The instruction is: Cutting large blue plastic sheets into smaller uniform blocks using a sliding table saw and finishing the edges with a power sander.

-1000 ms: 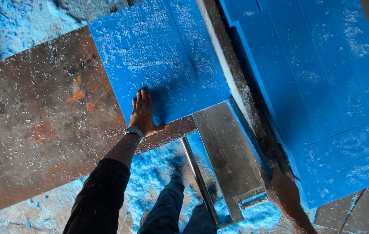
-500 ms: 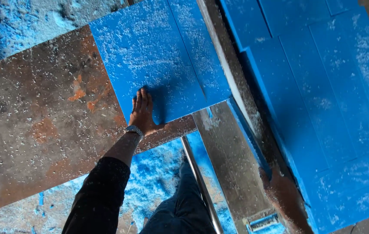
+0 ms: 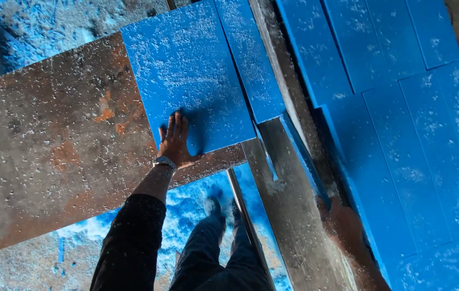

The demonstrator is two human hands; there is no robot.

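Left hand (image 3: 175, 141) flat, fingers spread and open, palm pressed on near edge of blue board (image 3: 189, 75); no closed grip on anything. Board lying on rusty metal tabletop (image 3: 51, 151), dusted with pale shavings, a narrower blue strip (image 3: 251, 59) touching its right side. More blue boards stacked (image 3: 401, 134) well to the right. Wristwatch (image 3: 165, 161) on wrist. Right hand out of view.

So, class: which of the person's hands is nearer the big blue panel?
Left. The left hand lies flat on the blue panel at its near edge; the right hand is out of view.
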